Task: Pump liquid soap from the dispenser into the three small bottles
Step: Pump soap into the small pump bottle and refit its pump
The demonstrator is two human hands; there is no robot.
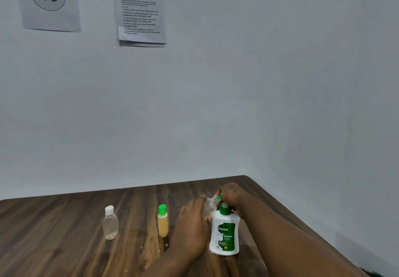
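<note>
Table [86,222]: dark brown wood-grain top, rounded far-right corner, far edge set against the wall
Wall [237,93]: plain pale grey, filling the upper part of the view
Numbered sheet [48,2]: white paper fixed to the wall at upper left, printed with 16 inside a circle
Printed pages [141,11]: several leaves in a clear sleeve, fixed to the wall right of the numbered sheet; text mostly too small to read
</note>
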